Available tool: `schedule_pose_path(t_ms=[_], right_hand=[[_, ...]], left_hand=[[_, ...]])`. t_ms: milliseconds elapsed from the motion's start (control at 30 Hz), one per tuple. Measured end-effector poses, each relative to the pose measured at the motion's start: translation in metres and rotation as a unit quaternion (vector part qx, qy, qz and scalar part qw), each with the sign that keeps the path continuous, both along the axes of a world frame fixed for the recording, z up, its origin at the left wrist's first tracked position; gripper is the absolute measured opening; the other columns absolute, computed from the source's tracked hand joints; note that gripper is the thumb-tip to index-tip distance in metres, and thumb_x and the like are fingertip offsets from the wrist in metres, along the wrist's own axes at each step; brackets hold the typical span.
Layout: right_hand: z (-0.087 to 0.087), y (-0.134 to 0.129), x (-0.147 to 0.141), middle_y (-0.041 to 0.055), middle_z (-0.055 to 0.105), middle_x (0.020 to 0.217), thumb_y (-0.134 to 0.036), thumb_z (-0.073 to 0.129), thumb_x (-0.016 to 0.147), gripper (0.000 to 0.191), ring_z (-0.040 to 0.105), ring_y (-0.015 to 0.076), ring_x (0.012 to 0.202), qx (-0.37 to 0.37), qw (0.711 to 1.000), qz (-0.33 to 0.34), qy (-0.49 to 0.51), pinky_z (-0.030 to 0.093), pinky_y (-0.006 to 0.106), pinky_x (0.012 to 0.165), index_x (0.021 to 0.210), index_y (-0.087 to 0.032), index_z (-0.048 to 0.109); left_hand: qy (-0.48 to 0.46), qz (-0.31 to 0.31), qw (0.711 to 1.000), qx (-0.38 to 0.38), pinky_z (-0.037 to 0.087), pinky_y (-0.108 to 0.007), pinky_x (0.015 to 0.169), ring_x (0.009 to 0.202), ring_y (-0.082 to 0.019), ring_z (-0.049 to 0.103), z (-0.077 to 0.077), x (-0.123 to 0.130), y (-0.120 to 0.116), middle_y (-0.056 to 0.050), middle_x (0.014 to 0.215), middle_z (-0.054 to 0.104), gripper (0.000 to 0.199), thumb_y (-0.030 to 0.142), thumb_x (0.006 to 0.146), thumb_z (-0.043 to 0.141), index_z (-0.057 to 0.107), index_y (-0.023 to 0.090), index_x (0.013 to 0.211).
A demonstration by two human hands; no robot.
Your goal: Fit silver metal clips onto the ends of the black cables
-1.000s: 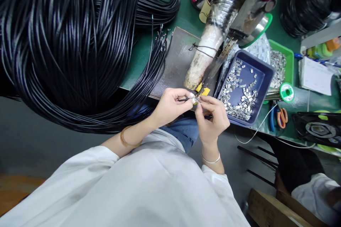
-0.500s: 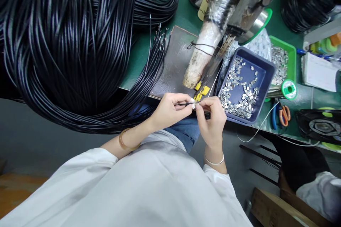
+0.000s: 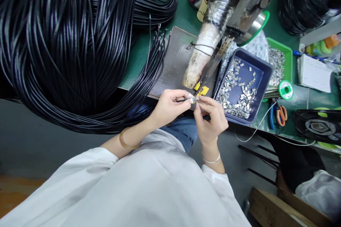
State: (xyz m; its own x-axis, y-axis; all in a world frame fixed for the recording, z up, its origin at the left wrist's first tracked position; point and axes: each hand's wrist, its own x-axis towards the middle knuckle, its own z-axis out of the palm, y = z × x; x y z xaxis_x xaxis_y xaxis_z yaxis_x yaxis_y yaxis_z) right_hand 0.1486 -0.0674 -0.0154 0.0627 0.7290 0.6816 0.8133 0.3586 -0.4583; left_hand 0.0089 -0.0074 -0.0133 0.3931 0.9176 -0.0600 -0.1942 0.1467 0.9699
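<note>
Between the thumb and fingers of my left hand (image 3: 172,108) a black cable (image 3: 183,100) is pinched, its end pointing right. My right hand (image 3: 211,115) is closed at that end, its fingertips on a small silver metal connector (image 3: 195,98). The connector meets the cable's end; whether it is seated on the wires is too small to tell. Just beyond my fingers sit yellow-tipped parts (image 3: 203,91) of a bench tool. To the right, a dark blue tray (image 3: 262,64) holds many loose silver connectors of like look.
Thick bundles of black cable (image 3: 61,42) cover the left side. A wrapped duct (image 3: 199,53) hangs over a dark board (image 3: 170,67). Right of the tray are a green bin (image 3: 289,56), a solder spool (image 3: 286,90), orange-and-blue pliers (image 3: 281,116) and a black fan (image 3: 319,126).
Both hands have risen slightly, and the right fingers have shifted their grip. The silver connector now shows between my fingertips. The view has turned a little.
</note>
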Motion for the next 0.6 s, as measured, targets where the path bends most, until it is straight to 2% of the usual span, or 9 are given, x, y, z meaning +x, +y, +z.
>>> schedule_pose_path(t_ms=[200, 367, 600], right_hand=[[-0.0019, 0.0045, 0.0004, 0.0023, 0.074, 0.104, -0.013, 0.066, 0.086, 0.014, 0.072, 0.0133, 0.089, -0.015, 1.000, -0.006, 0.018, 0.056, 0.021, 0.056, 0.093, -0.024, 0.065], [0.0014, 0.0057, 0.0001, 0.0024, 0.074, 0.105, -0.012, 0.068, 0.084, 0.016, 0.072, 0.0148, 0.091, -0.010, 1.000, -0.004, 0.027, 0.062, 0.027, 0.070, 0.095, -0.024, 0.066], [0.0029, 0.0003, -0.0011, 0.0048, 0.073, 0.110, -0.008, 0.068, 0.082, 0.021, 0.073, 0.0151, 0.096, -0.020, 0.999, 0.021, 0.029, 0.065, 0.027, 0.077, 0.095, -0.023, 0.064]], left_hand=[[0.020, 0.025, 0.999, 0.012, 0.053, -0.019, 0.066, 0.070, -0.011, 0.065, -0.0046, 0.0030, 0.0032, -0.002, 0.075, 0.073, 0.011, 0.021, 0.077, 0.068, 0.075, 0.013, 0.075], [0.020, 0.032, 0.999, 0.010, 0.054, -0.020, 0.065, 0.068, -0.011, 0.065, -0.0003, 0.0034, 0.0035, -0.002, 0.074, 0.074, 0.011, 0.022, 0.076, 0.069, 0.075, 0.014, 0.075], [0.023, 0.007, 1.000, 0.010, 0.051, -0.020, 0.065, 0.064, -0.010, 0.061, 0.0031, -0.0010, 0.0100, -0.001, 0.069, 0.072, 0.010, 0.019, 0.074, 0.068, 0.075, 0.014, 0.071]])
